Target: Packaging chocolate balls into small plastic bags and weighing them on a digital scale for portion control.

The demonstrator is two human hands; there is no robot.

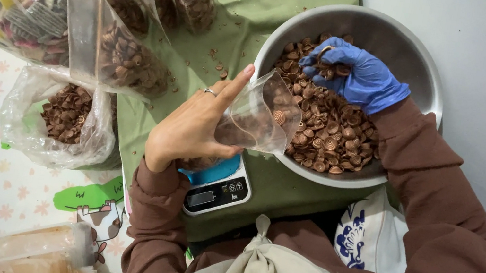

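Snacks: small brown spiral-topped pieces (329, 127), heaped in a steel bowl (425, 74) on the person's right
Right hand: blue-gloved right hand (356, 76) down among the pieces at the far side of the heap, fingers curled shut around a small scoop of them
Left hand: bare left hand (196, 126), ring on one finger, clasped about a clear pouch (259, 116) with thumb below and fingers along its side
Pouch: tilted, mouth facing the bowl and overlapping its near rim; only a few pieces inside
Scale: small digital scale (218, 191) with a blue tray, just beneath the left hand, nothing seen resting on it
Done so far: three filled pouches (131, 60) lie on the green cloth (258, 2)
Left to do: bowl well stocked, present pouch almost empty
Surroundings: open bag of the same pieces (68, 112), bag of mixed coloured snacks (17, 3), both at far left
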